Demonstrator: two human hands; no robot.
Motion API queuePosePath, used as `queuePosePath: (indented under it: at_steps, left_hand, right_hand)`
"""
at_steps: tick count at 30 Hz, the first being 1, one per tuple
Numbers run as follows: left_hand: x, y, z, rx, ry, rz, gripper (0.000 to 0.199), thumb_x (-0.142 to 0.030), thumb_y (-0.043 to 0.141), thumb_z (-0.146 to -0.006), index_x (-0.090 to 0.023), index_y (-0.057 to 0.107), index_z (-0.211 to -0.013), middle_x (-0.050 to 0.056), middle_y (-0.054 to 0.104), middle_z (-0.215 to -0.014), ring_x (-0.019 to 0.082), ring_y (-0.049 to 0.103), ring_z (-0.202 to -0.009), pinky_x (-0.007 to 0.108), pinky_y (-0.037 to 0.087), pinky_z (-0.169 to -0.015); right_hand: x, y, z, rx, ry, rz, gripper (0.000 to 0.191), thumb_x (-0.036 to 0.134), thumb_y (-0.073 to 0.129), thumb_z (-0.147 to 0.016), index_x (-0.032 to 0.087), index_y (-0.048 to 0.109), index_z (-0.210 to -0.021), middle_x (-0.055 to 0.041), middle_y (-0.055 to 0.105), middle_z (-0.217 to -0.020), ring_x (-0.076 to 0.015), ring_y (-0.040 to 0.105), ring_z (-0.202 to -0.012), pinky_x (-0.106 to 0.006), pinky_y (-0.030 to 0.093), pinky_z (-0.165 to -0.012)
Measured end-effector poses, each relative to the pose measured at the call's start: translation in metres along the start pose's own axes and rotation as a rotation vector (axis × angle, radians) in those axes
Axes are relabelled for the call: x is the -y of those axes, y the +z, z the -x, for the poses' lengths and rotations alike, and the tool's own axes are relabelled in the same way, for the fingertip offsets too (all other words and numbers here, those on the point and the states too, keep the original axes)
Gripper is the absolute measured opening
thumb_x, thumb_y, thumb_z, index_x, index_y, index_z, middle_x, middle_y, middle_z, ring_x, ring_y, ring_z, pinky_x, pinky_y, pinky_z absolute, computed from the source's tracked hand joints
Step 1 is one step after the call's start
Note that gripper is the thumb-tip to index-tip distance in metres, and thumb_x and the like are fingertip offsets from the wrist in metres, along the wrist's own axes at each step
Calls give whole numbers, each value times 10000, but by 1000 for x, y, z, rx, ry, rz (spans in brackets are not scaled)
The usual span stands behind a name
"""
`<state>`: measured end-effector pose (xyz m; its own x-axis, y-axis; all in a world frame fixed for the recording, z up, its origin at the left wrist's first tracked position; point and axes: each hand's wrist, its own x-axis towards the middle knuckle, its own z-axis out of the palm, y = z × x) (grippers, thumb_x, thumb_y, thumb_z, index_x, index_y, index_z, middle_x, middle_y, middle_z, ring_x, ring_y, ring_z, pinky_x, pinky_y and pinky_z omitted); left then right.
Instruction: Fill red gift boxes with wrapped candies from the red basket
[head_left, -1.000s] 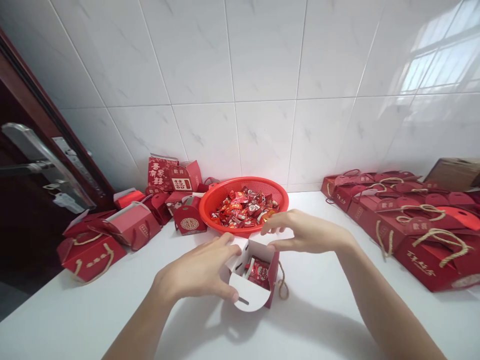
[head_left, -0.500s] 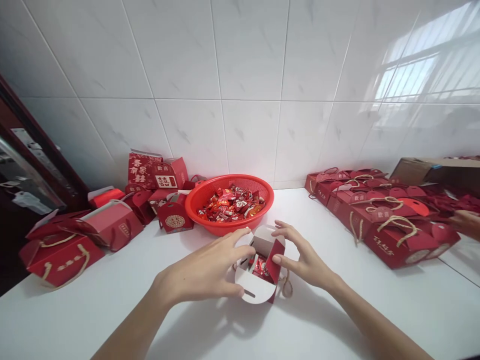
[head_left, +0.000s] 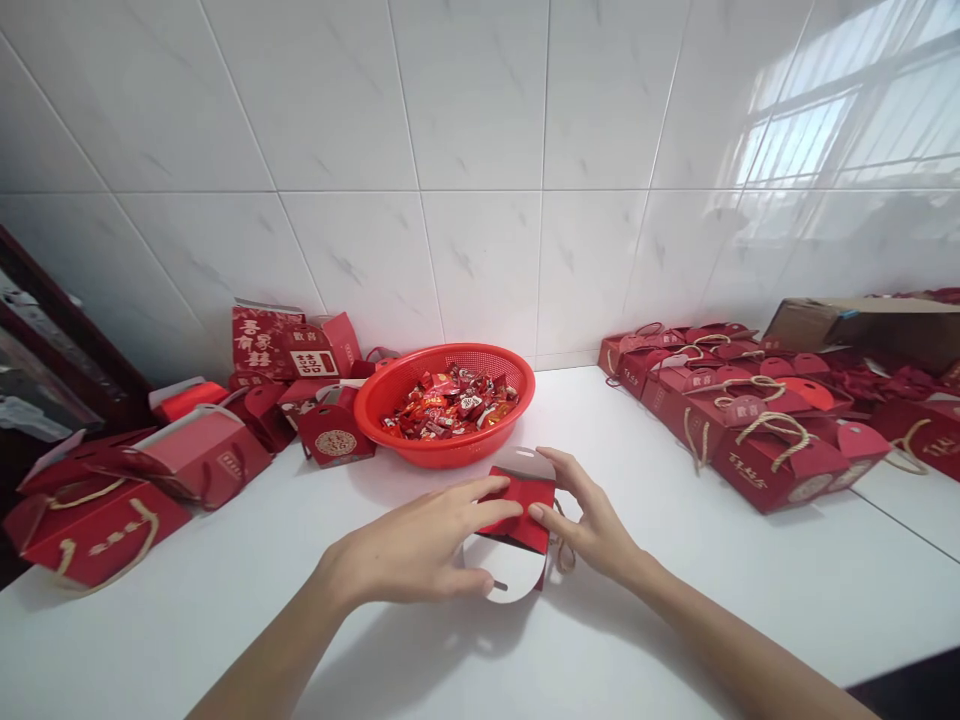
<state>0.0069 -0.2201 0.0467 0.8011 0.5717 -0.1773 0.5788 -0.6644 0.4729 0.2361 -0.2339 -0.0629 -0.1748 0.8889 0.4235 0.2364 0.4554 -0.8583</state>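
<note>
I judge the step in hand as folding the box (head_left: 534, 490) shut on the counter (head_left: 600, 650). My left hand (head_left: 397, 545) and right hand (head_left: 604, 530) touch its flaps, fingers apart on each. Next calls for steadying the red panels while bringing in the white flap (head_left: 519, 578).

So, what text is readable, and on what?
"吾家有囍": tall floral red cardboard box.
"歡喜": squarish red cardboard box beside it.
"囍": its white label.
"歡喜": red card flap at right.
"百年好合": rope-handled red cardboard box, right.
Other lettering: too small or blurred.
</note>
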Motion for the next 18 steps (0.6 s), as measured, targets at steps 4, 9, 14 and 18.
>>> queuePosePath:
  at_steps: [4,9,14,18]
  left_hand:
    - [-1,0,-1,9,34,17,468,-352,667,-832,-347,621,-1297,42,503,-1465,310,465,-1352,390,443,-1049]
    - [1,1,-2,-19,40,20,464,-408,659,-834,-346,625,-1293,44,536,-1423,315,475,-1336,399,446,-1039]
    - [-1,-7,1,-10,71,25,441,-459,656,-856,-364,635,-1286,32,549,-1414,299,508,-1307,392,432,-1055]
    - [-2,-12,6,-50,58,-19,549,-568,710,-791,-363,630,-1294,24,556,-1412,295,545,-1261,352,466,-1008]
  right_hand:
    - [4,-1,1,13,-16,47,458,459,589,-928,241,482,-1316,-110,599,-1318,-253,597,-1197,-419,499,-1015]
    - [4,-1,2,9,-32,108,344,449,554,-944,242,548,-1219,-102,640,-1225,-252,625,-1138,-409,522,-961]
    - [4,-3,2,9,-113,145,267,438,541,-956,234,600,-1118,-129,621,-1247,-262,567,-1236,-414,491,-992]
    - [3,-3,1,21,-95,159,254,441,529,-963,219,624,-1042,-144,594,-1286,-251,569,-1233,-405,482,-999]
